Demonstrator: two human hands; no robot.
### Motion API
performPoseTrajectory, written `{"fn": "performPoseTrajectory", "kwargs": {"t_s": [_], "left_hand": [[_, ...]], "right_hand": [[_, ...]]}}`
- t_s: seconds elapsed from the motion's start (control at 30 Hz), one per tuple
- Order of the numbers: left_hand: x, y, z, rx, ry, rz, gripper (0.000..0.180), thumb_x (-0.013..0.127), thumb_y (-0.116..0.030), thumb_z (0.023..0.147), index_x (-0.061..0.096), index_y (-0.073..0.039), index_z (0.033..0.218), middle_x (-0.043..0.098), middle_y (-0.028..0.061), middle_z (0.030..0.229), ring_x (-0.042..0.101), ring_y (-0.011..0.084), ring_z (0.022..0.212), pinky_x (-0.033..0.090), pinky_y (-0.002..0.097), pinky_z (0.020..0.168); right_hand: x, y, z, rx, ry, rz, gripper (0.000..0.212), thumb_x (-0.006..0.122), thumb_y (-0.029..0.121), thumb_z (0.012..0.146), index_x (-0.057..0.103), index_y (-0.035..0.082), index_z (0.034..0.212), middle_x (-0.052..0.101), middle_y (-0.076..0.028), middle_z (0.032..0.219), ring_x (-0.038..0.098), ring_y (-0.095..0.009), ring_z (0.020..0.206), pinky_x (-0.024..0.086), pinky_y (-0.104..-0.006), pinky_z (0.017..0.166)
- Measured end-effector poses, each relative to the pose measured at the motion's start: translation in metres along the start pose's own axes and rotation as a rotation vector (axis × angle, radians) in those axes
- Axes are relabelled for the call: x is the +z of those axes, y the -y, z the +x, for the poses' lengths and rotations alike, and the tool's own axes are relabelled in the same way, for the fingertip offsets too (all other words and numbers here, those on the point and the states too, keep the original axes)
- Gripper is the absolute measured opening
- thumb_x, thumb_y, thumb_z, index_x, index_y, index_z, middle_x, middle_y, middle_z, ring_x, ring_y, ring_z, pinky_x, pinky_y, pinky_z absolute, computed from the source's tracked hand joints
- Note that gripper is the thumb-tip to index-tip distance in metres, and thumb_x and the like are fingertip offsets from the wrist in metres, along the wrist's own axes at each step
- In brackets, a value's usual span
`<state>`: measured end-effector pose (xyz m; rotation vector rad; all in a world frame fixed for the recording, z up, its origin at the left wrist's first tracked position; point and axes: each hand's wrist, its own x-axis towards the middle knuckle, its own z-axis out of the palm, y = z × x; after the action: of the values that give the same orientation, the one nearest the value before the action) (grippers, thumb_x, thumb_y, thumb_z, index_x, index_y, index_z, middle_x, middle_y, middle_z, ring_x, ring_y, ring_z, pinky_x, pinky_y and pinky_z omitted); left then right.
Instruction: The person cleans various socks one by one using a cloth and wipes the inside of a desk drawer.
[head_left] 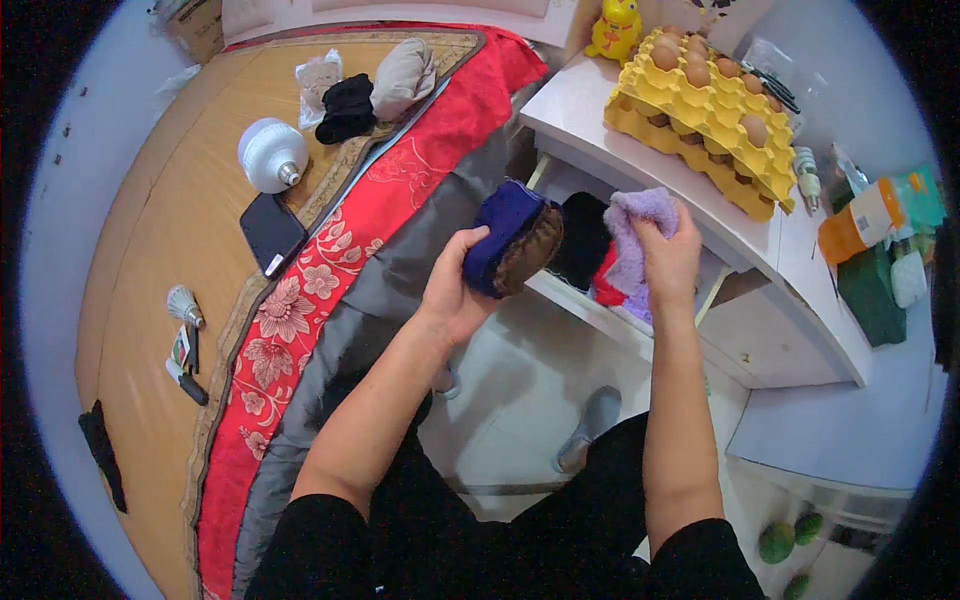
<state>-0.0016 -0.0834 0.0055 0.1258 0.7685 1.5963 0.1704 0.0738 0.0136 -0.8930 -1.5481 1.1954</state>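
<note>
Beneath the right fingers (682, 224), pinching fuzzy lilac cloth (627, 245), sits a pulled-out drawer (562, 293), while the left fingers (464, 243) curl around a navy-and-brown cloth bundle (511, 243).

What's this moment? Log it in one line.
left hand: holds navy-brown fabric bundle | right hand: grips lavender cloth | drawer: open

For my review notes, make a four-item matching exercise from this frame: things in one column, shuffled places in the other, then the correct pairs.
Things
1. Dark blue and brown bundle
2. Yellow egg trays
3. Fuzzy lilac cloth
4. Black phone

Places
A. On the tan mat
B. In the right hand
C. On the white cabinet top
D. In the left hand

Pairs: 1-D, 2-C, 3-B, 4-A
</note>
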Motion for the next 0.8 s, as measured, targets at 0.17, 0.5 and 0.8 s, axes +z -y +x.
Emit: {"fn": "performPoseTrajectory", "kwargs": {"t_s": [0.17, 0.5, 0.8], "left_hand": [[-0.009, 0.009, 0.010, -0.052, 0.111, -0.118, 0.042, 0.039, -0.038, 0.089, 0.053, -0.010, 0.116, 0.058, 0.0090, 0.111, 0.055, 0.0227, 0.100, 0.045, 0.0418, 0.086], [-0.033, 0.011, 0.053, 0.075, -0.078, 0.319, 0.040, 0.055, -0.032, 0.086, 0.051, -0.002, 0.113, 0.060, 0.0109, 0.103, 0.058, 0.0232, 0.093, 0.046, 0.0385, 0.085], [-0.029, 0.043, 0.157, 0.371, -0.409, 1.193, 0.053, 0.061, -0.033, 0.080, 0.050, 0.003, 0.117, 0.059, 0.0162, 0.104, 0.057, 0.0227, 0.093, 0.045, 0.0329, 0.080]], "right_hand": [[0.033, 0.003, -0.034, 0.154, 0.275, 0.136, 0.021, 0.060, 0.005, 0.080, 0.056, 0.002, 0.100, 0.060, -0.004, 0.091, 0.057, -0.012, 0.082, 0.046, -0.0257, 0.074], [-0.017, 0.038, -0.007, 0.237, 0.107, 0.558, 0.017, 0.060, 0.005, 0.082, 0.059, 0.001, 0.098, 0.063, -0.007, 0.092, 0.060, -0.015, 0.082, 0.050, -0.0283, 0.074], [-0.055, 0.026, 0.002, 0.230, 0.028, 0.691, 0.019, 0.061, 0.008, 0.083, 0.059, 0.000, 0.100, 0.062, -0.007, 0.089, 0.061, -0.015, 0.076, 0.050, -0.0262, 0.067]]}}
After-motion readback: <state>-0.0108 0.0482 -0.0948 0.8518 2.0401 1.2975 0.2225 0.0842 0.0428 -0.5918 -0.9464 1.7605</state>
